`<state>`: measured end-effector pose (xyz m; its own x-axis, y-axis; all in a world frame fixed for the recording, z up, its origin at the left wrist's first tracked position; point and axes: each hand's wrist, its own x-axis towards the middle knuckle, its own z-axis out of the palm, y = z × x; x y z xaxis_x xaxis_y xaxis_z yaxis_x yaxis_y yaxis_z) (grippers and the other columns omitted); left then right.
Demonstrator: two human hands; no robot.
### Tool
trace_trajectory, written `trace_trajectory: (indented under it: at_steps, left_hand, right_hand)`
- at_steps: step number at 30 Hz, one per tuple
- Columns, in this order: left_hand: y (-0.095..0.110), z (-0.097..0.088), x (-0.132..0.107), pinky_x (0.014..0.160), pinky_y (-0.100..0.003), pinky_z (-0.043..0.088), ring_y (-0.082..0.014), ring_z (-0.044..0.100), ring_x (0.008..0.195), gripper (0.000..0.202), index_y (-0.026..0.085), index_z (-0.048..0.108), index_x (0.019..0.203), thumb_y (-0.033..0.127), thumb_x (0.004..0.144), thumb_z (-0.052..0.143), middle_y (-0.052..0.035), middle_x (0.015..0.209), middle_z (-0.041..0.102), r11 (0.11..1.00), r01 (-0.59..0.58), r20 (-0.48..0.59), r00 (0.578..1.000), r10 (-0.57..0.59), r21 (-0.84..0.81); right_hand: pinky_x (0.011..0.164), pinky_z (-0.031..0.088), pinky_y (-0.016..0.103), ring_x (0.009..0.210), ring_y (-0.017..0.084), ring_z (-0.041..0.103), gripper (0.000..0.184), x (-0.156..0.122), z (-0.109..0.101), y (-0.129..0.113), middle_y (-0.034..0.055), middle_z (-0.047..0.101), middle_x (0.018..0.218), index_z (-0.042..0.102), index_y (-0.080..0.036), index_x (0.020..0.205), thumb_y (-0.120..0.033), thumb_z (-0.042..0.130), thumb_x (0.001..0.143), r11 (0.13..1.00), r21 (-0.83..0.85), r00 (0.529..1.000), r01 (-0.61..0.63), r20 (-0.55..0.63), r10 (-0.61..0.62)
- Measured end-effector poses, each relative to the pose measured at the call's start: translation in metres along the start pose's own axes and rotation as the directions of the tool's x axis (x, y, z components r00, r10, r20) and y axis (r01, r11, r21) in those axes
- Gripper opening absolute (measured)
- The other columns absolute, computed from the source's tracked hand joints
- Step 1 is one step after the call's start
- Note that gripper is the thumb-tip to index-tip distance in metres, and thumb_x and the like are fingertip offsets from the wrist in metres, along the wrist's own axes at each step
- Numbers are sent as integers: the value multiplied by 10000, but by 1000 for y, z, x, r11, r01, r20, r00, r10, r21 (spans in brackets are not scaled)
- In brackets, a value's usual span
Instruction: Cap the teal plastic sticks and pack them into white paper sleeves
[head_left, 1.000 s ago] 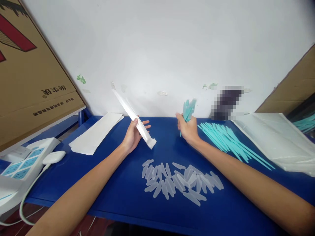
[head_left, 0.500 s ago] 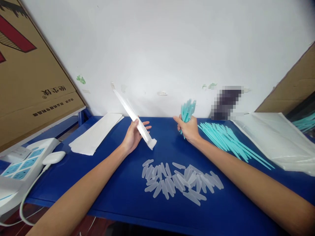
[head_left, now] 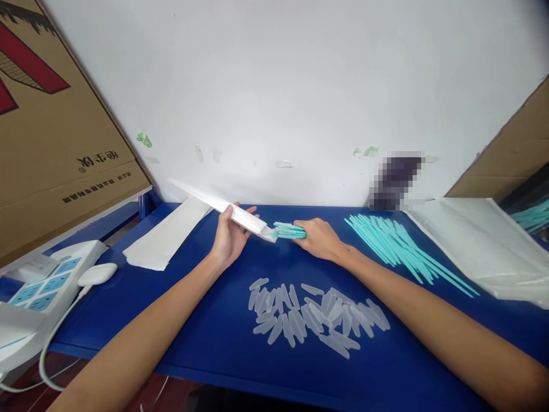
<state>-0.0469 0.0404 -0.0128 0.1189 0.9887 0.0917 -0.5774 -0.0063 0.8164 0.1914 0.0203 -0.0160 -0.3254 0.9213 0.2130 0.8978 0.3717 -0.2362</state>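
My left hand (head_left: 230, 237) grips a long white paper sleeve (head_left: 244, 218) between thumb and fingers, its mouth facing right. A bundle of thin teal plastic sticks (head_left: 290, 230) is closed in my right hand (head_left: 319, 237). The bundle's tips point left and meet the mouth of the sleeve; how far they reach inside is hard to make out. Below both hands, many small translucent plastic caps (head_left: 295, 326) lie scattered on the blue table (head_left: 206, 337). More teal sticks (head_left: 398, 246) lie in a loose pile beyond my right wrist.
A stack of flat white paper sleeves (head_left: 167, 240) lies at left, near a power strip (head_left: 55, 286) with a white charger (head_left: 98, 274) and cable. A clear plastic bag (head_left: 480, 240) covers the right side. Cardboard boxes (head_left: 64, 114) flank the table, with a white wall (head_left: 274, 103) behind.
My right hand has turned the bundle from upright to lying sideways and brought it left to the sleeve's mouth. The sleeve has tilted flatter in my left hand.
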Motion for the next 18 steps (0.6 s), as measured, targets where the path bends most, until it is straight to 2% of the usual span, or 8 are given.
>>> trace_trajectory:
  at_steps: [4,7,13,16,18]
  left_hand:
    - [-3,3,-3,996,-433,495,-300,609,1213,567,238,509,1150,515,727,766,-87,1114,692,998,-57,38,998,56,25]
    - [-4,8,-5,1004,-437,503,-308,588,1245,526,223,530,1149,434,732,771,-84,1113,682,995,-96,69,993,93,36]
    - [-11,16,-9,1011,-417,518,-306,615,1200,531,187,571,1171,288,705,806,-63,1074,695,997,-73,22,997,73,14]
    - [-17,22,-14,999,-432,531,-321,624,1186,502,166,589,1164,265,717,796,-74,1076,705,999,-39,27,999,39,6]
    - [-19,28,-16,987,-442,541,-328,622,1193,463,160,594,1152,257,736,771,-82,1097,708,1000,15,28,1000,-14,-14]
  right_hand:
    - [567,275,291,728,213,663,160,-1,-6,-11,69,721,822,668,-230,881,-313,534,907,995,-94,996,-20,89,28]
    - [556,284,292,692,217,654,111,-2,-9,-19,85,715,813,681,-225,870,-270,580,864,995,-100,994,-17,107,27]
    - [508,321,273,571,160,594,89,4,-25,-30,55,698,753,641,-221,772,-276,611,836,988,138,982,-73,182,47]
    - [505,346,268,592,157,593,21,10,-41,-32,53,705,772,615,-210,781,-216,635,783,986,154,976,-68,215,33]
    - [515,369,263,639,163,607,130,17,-54,-33,62,719,820,628,-197,830,-171,687,717,987,160,975,-14,220,-22]
